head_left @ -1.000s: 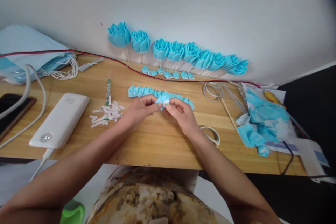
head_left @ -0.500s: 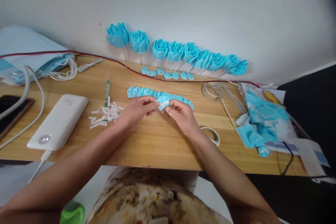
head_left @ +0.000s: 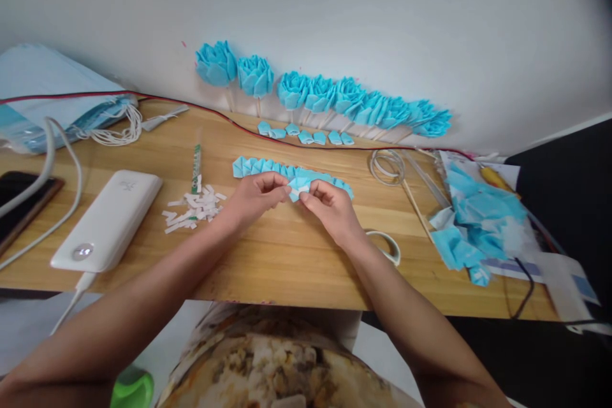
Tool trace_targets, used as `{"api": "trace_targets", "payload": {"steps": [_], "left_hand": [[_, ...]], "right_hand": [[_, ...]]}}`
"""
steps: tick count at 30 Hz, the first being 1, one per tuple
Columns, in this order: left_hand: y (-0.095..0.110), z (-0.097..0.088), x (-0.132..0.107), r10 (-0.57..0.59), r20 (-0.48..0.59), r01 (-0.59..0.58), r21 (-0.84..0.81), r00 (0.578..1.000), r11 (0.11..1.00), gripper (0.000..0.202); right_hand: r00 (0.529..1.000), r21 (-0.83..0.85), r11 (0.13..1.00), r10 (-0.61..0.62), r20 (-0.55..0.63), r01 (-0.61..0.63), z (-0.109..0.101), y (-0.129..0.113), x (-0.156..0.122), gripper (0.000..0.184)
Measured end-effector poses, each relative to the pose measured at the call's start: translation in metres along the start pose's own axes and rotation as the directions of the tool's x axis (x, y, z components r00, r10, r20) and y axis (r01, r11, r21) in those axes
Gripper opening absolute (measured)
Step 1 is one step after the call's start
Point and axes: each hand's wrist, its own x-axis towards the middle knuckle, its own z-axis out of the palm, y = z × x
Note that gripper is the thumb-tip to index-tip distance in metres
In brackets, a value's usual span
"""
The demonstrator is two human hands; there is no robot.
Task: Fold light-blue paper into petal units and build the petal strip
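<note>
Between my two hands, above the table, is a small folded blue petal [head_left: 298, 186] with a white strip across its front. My left hand [head_left: 262, 196] pinches its left edge with thumb and fingers. The thumb and fingers of my right hand [head_left: 329, 205] close on its right edge. Just behind it lies a row of overlapping folded blue petals [head_left: 253, 166], partly hidden by my hands. Left of my left hand, short white strips [head_left: 198, 205] lie in a loose pile beside a green-and-white strip [head_left: 196, 169].
Blue flowers on sticks [head_left: 319, 94] lean along the wall, with several loose folded petals [head_left: 306, 137] below. A red-black cable [head_left: 210, 113] crosses the table. A white power bank [head_left: 109, 220] lies left, a tape roll [head_left: 389, 247] and crumpled blue material [head_left: 482, 210] right.
My left fingers have shifted slightly on the petal's left side, and the thumb overlaps it less. My right thumb now presses at the white strip's end. Other things stay put.
</note>
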Motion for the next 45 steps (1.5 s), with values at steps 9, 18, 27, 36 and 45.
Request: {"api": "trace_targets", "payload": {"steps": [9,18,27,36,45], "left_hand": [[0.0000,0.0077,-0.0012,0.048,-0.115,-0.049,-0.004,0.992,0.999,0.023],[-0.0005,0.0089,-0.0028,-0.003,-0.076,0.002,-0.024,0.997,1.000,0.023],[-0.0006,0.0089,-0.0029,-0.017,-0.065,0.014,-0.046,0.998,0.999,0.021],[-0.0032,0.0067,-0.0011,-0.076,-0.047,0.071,-0.094,0.996,0.993,0.022],[-0.0045,0.0051,-0.0003,-0.085,-0.047,0.081,-0.084,0.995,0.993,0.022]], "right_hand": [[0.956,-0.279,0.940,-0.248,-0.155,0.198,0.0027,-0.0036,-0.0073,0.012],[0.929,-0.431,0.849,-0.365,-0.062,0.305,0.0067,0.0001,-0.0066,0.012],[0.947,-0.376,0.889,-0.311,-0.078,0.261,0.0062,0.0002,-0.0060,0.012],[0.959,-0.343,0.908,-0.277,-0.061,0.240,0.0054,-0.0016,-0.0072,0.014],[0.959,-0.350,0.904,-0.279,-0.048,0.245,0.0047,-0.0026,-0.0073,0.014]]}}
